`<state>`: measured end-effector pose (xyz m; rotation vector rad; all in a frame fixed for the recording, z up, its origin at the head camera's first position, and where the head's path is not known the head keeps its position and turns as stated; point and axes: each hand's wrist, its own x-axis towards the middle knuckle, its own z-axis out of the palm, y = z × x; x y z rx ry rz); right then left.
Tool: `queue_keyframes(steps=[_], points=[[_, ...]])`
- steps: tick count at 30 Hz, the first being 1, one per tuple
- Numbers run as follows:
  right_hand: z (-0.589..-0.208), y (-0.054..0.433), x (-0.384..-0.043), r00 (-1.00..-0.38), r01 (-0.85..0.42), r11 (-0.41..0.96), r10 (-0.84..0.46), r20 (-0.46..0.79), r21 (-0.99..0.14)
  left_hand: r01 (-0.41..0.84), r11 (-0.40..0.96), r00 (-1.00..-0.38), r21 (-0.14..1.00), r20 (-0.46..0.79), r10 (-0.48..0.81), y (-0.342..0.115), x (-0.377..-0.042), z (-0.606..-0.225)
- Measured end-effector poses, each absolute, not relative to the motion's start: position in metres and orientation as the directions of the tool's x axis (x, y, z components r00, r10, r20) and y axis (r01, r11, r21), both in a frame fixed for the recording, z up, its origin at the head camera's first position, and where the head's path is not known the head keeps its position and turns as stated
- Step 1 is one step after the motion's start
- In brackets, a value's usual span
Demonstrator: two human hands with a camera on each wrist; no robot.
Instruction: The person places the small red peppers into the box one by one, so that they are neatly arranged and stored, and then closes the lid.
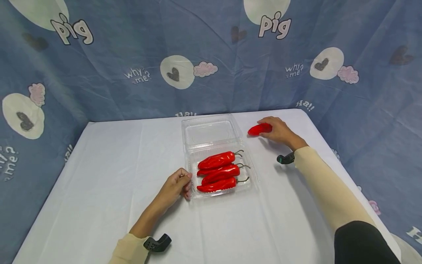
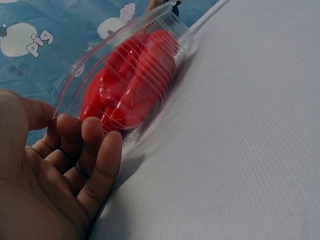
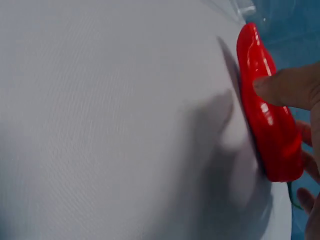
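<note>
Nearby, clear box [image 1: 214, 194] of peppers [image 1: 221, 173], lid [image 1: 211, 131] open, left grip [image 1: 173, 187] pinching box edge, right grip [image 1: 277, 131] grasping another pepper [image 1: 258, 129], curtain [image 1: 108, 91] behind.

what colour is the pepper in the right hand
The pepper is glossy red, seen best in the right wrist view.

Clear container [image 1: 211, 148] (lid [image 1: 211, 130] open), red peppers [image 1: 220, 173] inside, single pepper [image 1: 258, 129] held outside
</note>
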<state>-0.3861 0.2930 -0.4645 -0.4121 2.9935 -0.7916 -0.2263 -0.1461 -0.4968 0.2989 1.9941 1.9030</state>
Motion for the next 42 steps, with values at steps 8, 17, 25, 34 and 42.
queue_keyframes(steps=[8, 17, 25, 34, 42], points=[[-0.473, 0.296, -0.386, -0.977, -0.178, 0.866, -0.213, -0.023, -0.467, -0.093, 0.081, -0.907, 0.992, -0.118, 0.403, -0.145, -0.226, -0.496], [-0.478, 0.293, -0.380, -0.978, -0.165, 0.841, -0.208, -0.026, -0.515, -0.098, 0.079, -0.907, 0.992, -0.122, 0.403, -0.145, -0.227, -0.496], [-0.481, 0.291, -0.370, -0.966, -0.229, 0.811, -0.256, 0.026, -0.539, -0.103, 0.080, -0.907, 0.991, -0.127, 0.402, -0.145, -0.227, -0.497], [-0.478, 0.288, -0.359, -0.964, -0.244, 0.782, -0.258, 0.057, -0.574, -0.093, 0.063, -0.903, 0.994, -0.111, 0.416, -0.146, -0.227, -0.498], [-0.471, 0.281, -0.347, -0.922, -0.386, 0.738, -0.332, 0.201, -0.554, -0.087, 0.057, -0.901, 0.995, -0.103, 0.421, -0.145, -0.226, -0.496]])
